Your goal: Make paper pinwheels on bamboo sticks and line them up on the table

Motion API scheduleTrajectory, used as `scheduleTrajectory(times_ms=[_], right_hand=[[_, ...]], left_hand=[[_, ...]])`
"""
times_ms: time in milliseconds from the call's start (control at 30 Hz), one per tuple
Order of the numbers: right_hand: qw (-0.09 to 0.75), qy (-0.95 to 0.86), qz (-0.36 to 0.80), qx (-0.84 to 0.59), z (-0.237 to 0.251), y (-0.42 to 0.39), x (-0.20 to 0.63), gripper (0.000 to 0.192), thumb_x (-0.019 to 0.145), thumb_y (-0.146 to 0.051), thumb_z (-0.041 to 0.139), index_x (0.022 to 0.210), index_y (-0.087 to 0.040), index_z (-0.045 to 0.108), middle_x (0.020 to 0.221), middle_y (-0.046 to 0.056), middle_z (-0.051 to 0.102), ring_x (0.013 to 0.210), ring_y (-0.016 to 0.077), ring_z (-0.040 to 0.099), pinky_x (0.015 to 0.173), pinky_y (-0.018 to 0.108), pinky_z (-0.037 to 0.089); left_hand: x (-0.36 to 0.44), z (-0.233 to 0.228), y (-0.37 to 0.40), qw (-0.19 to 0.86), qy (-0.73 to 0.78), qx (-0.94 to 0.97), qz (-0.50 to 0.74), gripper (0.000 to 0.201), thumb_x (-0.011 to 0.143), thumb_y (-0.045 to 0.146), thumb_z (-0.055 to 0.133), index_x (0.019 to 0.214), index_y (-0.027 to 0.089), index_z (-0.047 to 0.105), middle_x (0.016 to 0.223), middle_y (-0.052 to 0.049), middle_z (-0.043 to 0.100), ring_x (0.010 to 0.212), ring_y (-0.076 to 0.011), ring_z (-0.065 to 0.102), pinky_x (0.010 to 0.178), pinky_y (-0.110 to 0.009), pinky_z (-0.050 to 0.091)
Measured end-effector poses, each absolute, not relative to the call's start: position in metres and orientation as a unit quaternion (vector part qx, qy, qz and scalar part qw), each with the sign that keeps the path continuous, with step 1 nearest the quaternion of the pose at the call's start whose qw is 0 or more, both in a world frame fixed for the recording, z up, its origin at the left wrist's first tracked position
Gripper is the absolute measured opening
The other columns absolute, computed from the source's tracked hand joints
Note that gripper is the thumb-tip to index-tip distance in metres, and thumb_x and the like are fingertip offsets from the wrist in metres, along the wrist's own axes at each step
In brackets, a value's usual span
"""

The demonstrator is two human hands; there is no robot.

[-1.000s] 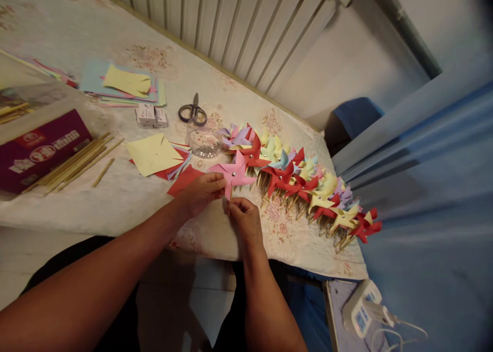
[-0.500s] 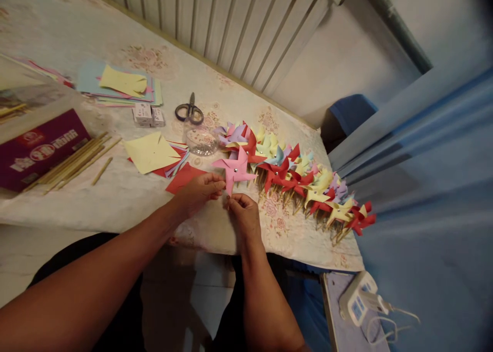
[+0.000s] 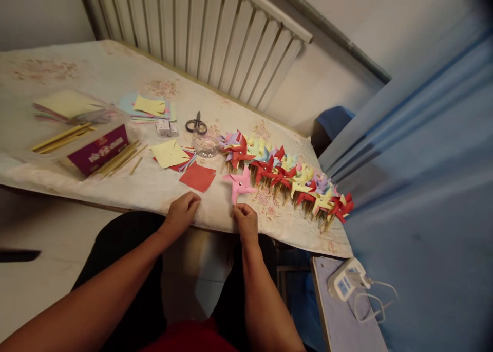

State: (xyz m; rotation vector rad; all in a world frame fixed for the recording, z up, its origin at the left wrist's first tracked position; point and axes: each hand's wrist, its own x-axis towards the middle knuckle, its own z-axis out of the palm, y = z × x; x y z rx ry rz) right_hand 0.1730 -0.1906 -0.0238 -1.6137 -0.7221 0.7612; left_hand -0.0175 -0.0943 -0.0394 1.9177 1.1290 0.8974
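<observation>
A pink paper pinwheel with a shiny pin at its centre stands up from my right hand. The thumb and fingertips of that hand pinch it at its lower end, and the stick below is hidden by the fingers. My left hand is closed at the table's front edge, with nothing showing between its fingers. Just beyond it lies a red paper square with cut corners. A yellow cut square rests on other coloured papers, beside a clear round container of pins.
Finished pinwheels stand in rows at right. Scissors, small white boxes and stacked paper lie farther back. Wooden sticks lie by a clear bin with a purple label. A power strip sits at lower right.
My left hand has drawn away from the pink pinwheel, back toward the table edge. My right hand still holds the pinwheel. The camera view has shifted, showing more of the table's left side.
</observation>
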Motion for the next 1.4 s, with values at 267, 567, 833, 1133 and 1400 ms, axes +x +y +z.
scheduleTrajectory(times_ms=[267,567,833,1133,1400], right_hand=[[0.542,-0.356,0.276,-0.71,-0.031,-0.226,0.187,0.026,0.07,-0.039,0.06,0.077,-0.016,0.069,0.06,-0.003,0.059,0.06,0.0129,0.049,0.06,0.024,0.04],[0.526,-0.388,0.261,-0.711,-0.041,-0.248,0.192,0.025,0.069,-0.04,0.058,0.072,-0.016,0.067,0.059,-0.003,0.057,0.06,0.0148,0.049,0.062,0.026,0.04],[0.509,-0.409,0.249,-0.715,-0.042,-0.248,0.188,0.026,0.069,-0.042,0.057,0.07,-0.018,0.067,0.06,-0.001,0.059,0.06,0.0161,0.05,0.064,0.028,0.04],[0.495,-0.41,0.242,-0.727,-0.042,-0.248,0.183,0.029,0.068,-0.044,0.058,0.071,-0.018,0.069,0.061,0.0,0.061,0.062,0.0175,0.052,0.064,0.029,0.041],[0.489,-0.405,0.244,-0.733,-0.045,-0.247,0.183,0.032,0.066,-0.046,0.059,0.072,-0.017,0.071,0.063,0.002,0.063,0.064,0.0192,0.055,0.066,0.03,0.042]], left_hand=[[-0.03,-0.053,-0.105,0.223,0.462,0.79,0.335,0.012,0.083,0.018,0.043,0.078,0.021,0.052,0.087,-0.009,0.059,0.091,-0.024,0.055,0.087,-0.037,0.046],[-0.036,-0.047,-0.115,0.161,0.445,0.845,0.248,0.016,0.082,0.01,0.046,0.081,0.017,0.06,0.092,-0.012,0.061,0.095,-0.0243,0.055,0.091,-0.038,0.046],[-0.08,-0.024,-0.12,0.068,0.472,0.87,0.122,0.025,0.092,0.019,0.042,0.093,0.014,0.067,0.104,-0.017,0.064,0.104,-0.0297,0.057,0.092,-0.042,0.044],[-0.097,-0.025,-0.121,0.045,0.525,0.843,0.108,0.03,0.095,0.024,0.04,0.095,0.015,0.069,0.103,-0.016,0.067,0.104,-0.0299,0.059,0.09,-0.04,0.044],[-0.11,-0.027,-0.107,0.088,0.547,0.814,0.175,0.025,0.095,0.027,0.043,0.1,0.013,0.063,0.105,-0.015,0.065,0.104,-0.0278,0.059,0.093,-0.037,0.045]])
